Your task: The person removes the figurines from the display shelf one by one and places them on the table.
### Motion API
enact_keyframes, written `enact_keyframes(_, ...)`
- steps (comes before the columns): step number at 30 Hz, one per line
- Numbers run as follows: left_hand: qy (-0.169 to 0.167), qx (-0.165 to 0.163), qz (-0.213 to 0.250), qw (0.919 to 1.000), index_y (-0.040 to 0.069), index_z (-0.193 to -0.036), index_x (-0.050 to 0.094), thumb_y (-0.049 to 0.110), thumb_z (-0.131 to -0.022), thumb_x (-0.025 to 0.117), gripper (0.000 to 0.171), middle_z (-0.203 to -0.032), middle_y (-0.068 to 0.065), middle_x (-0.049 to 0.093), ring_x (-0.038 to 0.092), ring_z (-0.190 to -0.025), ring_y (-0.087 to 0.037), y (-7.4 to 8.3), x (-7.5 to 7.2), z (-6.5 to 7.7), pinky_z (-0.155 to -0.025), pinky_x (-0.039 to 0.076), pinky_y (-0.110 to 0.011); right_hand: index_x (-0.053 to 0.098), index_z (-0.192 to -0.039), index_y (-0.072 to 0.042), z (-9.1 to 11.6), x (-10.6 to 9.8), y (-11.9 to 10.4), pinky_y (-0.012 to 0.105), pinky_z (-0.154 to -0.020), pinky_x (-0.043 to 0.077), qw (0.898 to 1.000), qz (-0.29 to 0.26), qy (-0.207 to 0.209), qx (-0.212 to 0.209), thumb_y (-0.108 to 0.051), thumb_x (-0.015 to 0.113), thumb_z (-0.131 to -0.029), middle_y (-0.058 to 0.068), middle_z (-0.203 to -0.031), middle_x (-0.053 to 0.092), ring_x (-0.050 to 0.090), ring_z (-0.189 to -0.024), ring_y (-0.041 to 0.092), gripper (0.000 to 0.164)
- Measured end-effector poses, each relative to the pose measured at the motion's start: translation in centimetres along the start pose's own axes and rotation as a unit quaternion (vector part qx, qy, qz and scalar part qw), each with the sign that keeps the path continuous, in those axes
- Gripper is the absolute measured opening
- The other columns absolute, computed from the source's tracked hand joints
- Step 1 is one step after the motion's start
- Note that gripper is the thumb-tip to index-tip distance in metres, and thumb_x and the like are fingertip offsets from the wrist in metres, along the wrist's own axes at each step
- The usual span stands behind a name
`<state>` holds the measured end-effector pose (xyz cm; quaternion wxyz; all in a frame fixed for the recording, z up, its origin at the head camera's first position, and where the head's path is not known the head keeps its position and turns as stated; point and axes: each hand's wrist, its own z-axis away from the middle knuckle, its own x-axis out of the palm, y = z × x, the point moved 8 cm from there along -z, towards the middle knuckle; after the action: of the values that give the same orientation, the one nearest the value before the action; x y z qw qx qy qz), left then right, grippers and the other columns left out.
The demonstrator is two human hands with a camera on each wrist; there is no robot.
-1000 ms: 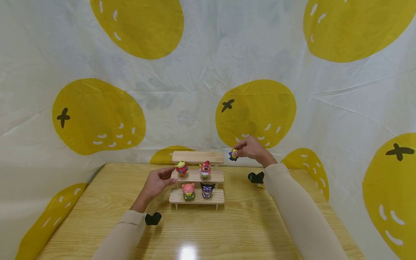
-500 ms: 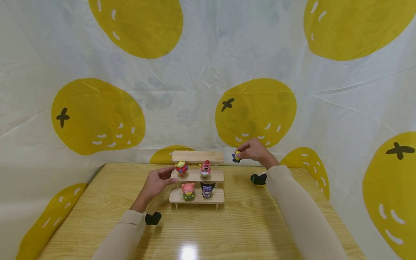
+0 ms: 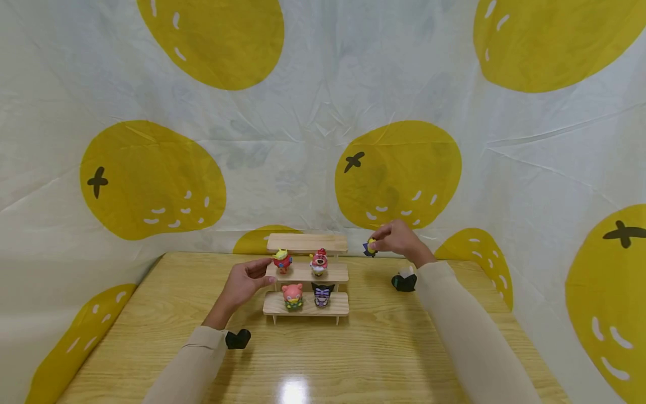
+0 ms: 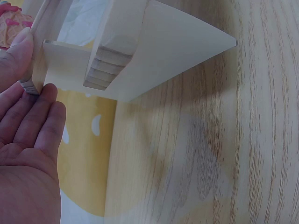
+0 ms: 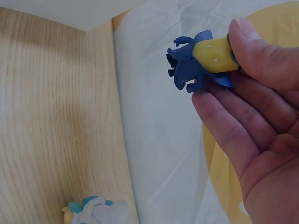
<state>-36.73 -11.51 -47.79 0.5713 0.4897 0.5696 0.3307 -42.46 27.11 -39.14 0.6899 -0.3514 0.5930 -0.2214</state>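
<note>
A three-tier wooden display shelf (image 3: 305, 306) stands toward the back of the table. My left hand (image 3: 247, 286) holds the left end of its middle tier, thumb on one side and fingers on the other, as the left wrist view shows. On that tier sit a red figurine with a yellow-green head (image 3: 282, 261) and a pink bear figurine (image 3: 319, 262). The lowest tier bears a pink figurine (image 3: 292, 296) and a black-and-purple one (image 3: 322, 295). Right of the shelf, my right hand (image 3: 396, 240) pinches a small yellow and blue figurine (image 5: 212, 56) by its yellow end, above the table.
A white and teal figurine (image 5: 98, 211) is on the table below my right hand, partly hidden in the head view by the black wrist camera (image 3: 404, 282). A cloth with yellow fruit print (image 3: 303, 140) hangs right behind the wooden table (image 3: 353, 359).
My right hand has moved slightly right and down, away from the shelf, with the yellow and blue figurine in its fingers. My left hand stays where it was on the shelf.
</note>
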Motion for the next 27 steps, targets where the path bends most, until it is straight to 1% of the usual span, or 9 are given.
enact_keyframes(3, -0.002, 0.000, 0.001, 1.0000, 0.002, -0.147, 0.059, 0.015, -0.094, 0.079, 0.058, -0.156, -0.019, 0.053, 0.053, -0.143, -0.039, 0.0, 0.0, 0.0, -0.110, 0.054, -0.046, 0.079, -0.120, -0.003, -0.1, 0.1, 0.4, 0.053, -0.102, 0.058, 1.000, 0.001, -0.001, -0.002, -0.022, 0.079, -0.094, 0.018, -0.127, 0.074, 0.068, -0.117, 0.035, 0.032)
enact_keyframes(8, -0.004, -0.001, 0.004, 1.0000, 0.003, -0.147, 0.059, 0.015, -0.095, 0.078, 0.058, -0.156, -0.019, 0.053, 0.051, -0.145, -0.040, 0.0, 0.0, 0.1, -0.112, 0.052, -0.047, 0.077, -0.123, -0.002, -0.2, 0.3, 0.8, 0.053, -0.104, 0.057, 1.000, -0.006, -0.004, 0.002, -0.021, 0.078, -0.095, 0.020, -0.132, 0.072, 0.066, -0.122, 0.036, 0.034)
enact_keyframes(11, -0.002, 0.000, 0.003, 1.0000, 0.003, -0.147, 0.059, 0.015, -0.095, 0.079, 0.057, -0.156, -0.019, 0.054, 0.053, -0.144, -0.039, 0.0, 0.0, 0.0, -0.111, 0.053, -0.047, 0.077, -0.123, -0.001, -0.2, 0.5, 1.0, 0.052, -0.104, 0.057, 1.000, -0.006, -0.006, 0.004, -0.020, 0.078, -0.095, 0.020, -0.133, 0.071, 0.065, -0.122, 0.036, 0.033)
enact_keyframes(15, 0.001, 0.001, 0.000, 1.0000, 0.003, -0.146, 0.060, 0.015, -0.094, 0.079, 0.057, -0.155, -0.019, 0.055, 0.055, -0.142, -0.038, 0.0, -0.1, 0.0, -0.110, 0.055, -0.047, 0.078, -0.121, -0.001, -0.2, 0.6, 1.2, 0.050, -0.102, 0.059, 1.000, -0.001, -0.007, 0.006, -0.019, 0.078, -0.095, 0.020, -0.131, 0.072, 0.067, -0.118, 0.034, 0.032)
enact_keyframes(20, 0.002, -0.001, -0.002, 1.0000, 0.004, -0.146, 0.061, 0.016, -0.094, 0.079, 0.057, -0.155, -0.019, 0.055, 0.056, -0.141, -0.037, 0.0, -0.1, 0.0, -0.109, 0.055, -0.046, 0.080, -0.119, -0.005, -0.3, 0.8, 1.6, 0.049, -0.099, 0.059, 1.000, 0.007, -0.008, 0.002, -0.021, 0.079, -0.094, 0.017, -0.128, 0.074, 0.069, -0.115, 0.031, 0.030)
enact_keyframes(27, 0.003, -0.004, 0.000, 1.0000, 0.005, -0.146, 0.060, 0.017, -0.094, 0.080, 0.057, -0.155, -0.017, 0.055, 0.056, -0.142, -0.036, -0.1, -0.1, -0.1, -0.110, 0.055, -0.045, 0.081, -0.115, -0.004, -0.1, 1.0, 1.7, 0.050, -0.098, 0.059, 1.000, 0.005, -0.007, -0.012, -0.019, 0.079, -0.094, 0.017, -0.122, 0.077, 0.070, -0.109, 0.029, 0.027)
